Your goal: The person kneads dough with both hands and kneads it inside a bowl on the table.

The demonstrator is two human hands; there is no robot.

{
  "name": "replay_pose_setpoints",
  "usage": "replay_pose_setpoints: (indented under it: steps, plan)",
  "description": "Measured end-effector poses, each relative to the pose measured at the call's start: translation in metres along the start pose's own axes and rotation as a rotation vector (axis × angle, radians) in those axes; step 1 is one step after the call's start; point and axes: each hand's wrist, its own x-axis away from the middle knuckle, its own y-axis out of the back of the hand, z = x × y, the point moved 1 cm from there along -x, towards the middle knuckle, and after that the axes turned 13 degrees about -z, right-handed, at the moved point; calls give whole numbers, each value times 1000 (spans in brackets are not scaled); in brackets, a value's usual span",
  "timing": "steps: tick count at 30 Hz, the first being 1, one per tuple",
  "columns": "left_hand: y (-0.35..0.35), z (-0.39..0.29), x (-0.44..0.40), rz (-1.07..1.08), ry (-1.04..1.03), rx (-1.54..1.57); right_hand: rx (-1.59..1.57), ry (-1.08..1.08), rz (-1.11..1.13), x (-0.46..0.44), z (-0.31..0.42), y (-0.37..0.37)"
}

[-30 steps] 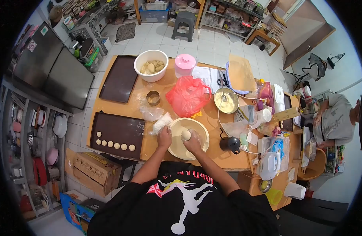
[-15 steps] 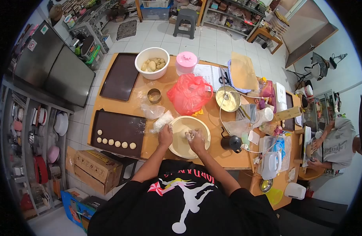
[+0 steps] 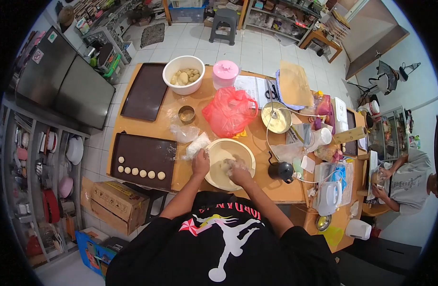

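A wide cream-coloured bowl (image 3: 250, 152) sits at the table's front edge, right before me. My left hand (image 3: 200, 163) grips its left rim, with whitish smears on the fingers. Inside the bowl, my right hand (image 3: 238, 172) is low over the pale, floury contents, its fingers coated and blurred by motion. Whether they pinch any dough cannot be made out. Just beyond my left hand lies a clear bag of white powder (image 3: 198, 144). To the left, a dark baking tray (image 3: 145, 152) carries several small round dough pieces (image 3: 143, 174).
Behind the bowl stands a red plastic bag (image 3: 230, 112). A metal ring (image 3: 186, 114), a white tub of pale lumps (image 3: 184, 76) and a second dark tray (image 3: 143, 93) are farther back. A black pitcher (image 3: 280, 171) stands at right. Another person (image 3: 412, 181) works at far right.
My right hand has shifted slightly within the bowl and is more blurred. My left hand stays on the rim. The other person's hands have moved a little around a container.
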Motion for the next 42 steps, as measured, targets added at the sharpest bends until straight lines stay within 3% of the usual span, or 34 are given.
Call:
replay_pose_setpoints:
  steps: [1, 4, 7, 10, 16, 22, 37, 42]
  plan:
    - [2, -2, 0, 7, 0, -4, 72, 68, 54, 2, -2, -5]
    - [5, -4, -2, 26, 24, -26, 5, 10, -2, 4, 4, -14]
    - [2, -1, 1, 12, -10, -28, -63, -181, 12, -5, 10, -44]
    - [3, -4, 0, -5, -27, -21, 53, -149, -149, -4, 24, -47]
    - [3, -4, -1, 25, -12, -54, 191, -127, -52, -9, 26, -46]
    - [3, -2, -1, 36, -26, -64, 304, -49, -230, -15, 19, -64]
    - [1, -4, -1, 40, -36, -106, 243, -66, -32, -36, 15, -49]
    - [0, 0, 1, 51, -11, -73, 195, -35, -81, -32, 4, -55]
